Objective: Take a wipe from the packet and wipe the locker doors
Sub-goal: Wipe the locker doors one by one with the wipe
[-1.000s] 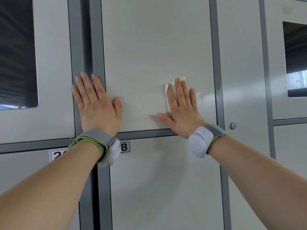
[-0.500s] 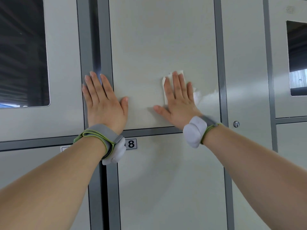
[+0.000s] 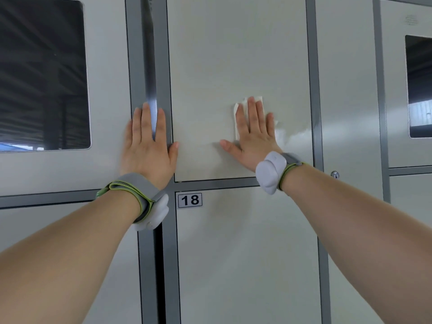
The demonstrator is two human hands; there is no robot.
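Note:
A pale grey locker door [image 3: 233, 54] fills the middle of the head view. My right hand [image 3: 253, 134] lies flat on its lower part with straight fingers, pressing a white wipe [image 3: 238, 108] against it; the wipe shows above and left of the fingers. A wet sheen streak [image 3: 297, 134] lies right of that hand. My left hand [image 3: 148, 146] presses flat on the dark grey frame strip [image 3: 149, 66] at the door's left edge, thumb on the door. The wipe packet is not in view.
Below is the door numbered 18 [image 3: 189, 200]. A locker with a dark window [image 3: 42, 73] stands to the left, another windowed one [image 3: 419, 85] at the far right. A small keyhole [image 3: 335, 174] sits on the narrow door to the right.
My right hand with the wipe has slid a little up and to the left on the door. The view has shifted, so the lockers sit further right in frame. The left hand keeps its place on the frame.

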